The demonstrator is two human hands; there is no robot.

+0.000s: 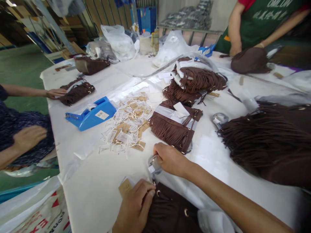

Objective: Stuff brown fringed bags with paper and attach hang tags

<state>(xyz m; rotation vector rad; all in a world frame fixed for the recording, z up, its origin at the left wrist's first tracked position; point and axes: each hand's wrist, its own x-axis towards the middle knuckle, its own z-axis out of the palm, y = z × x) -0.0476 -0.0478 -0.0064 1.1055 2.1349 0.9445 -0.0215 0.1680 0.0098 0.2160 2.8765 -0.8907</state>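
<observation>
A brown fringed bag (170, 210) lies at the near table edge under both my hands. My left hand (134, 207) is closed, pinching the bag's top edge by a metal ring, with a kraft paper tag (125, 187) beside its fingers. Just beyond, my right hand (170, 159) is closed on a small clear plastic-wrapped piece (153, 164) with a white label. A loose heap of kraft tags with white strings (128, 124) lies past my hands.
A blue tape dispenser (92, 113) sits left of the tags. Brown fringed bags lie in front (175, 126), stacked farther back (194, 81) and piled at the right (272, 139). One person's hand (54, 93) rests on a bag at left; another in a green apron (257, 19) stands across the white table (97, 194).
</observation>
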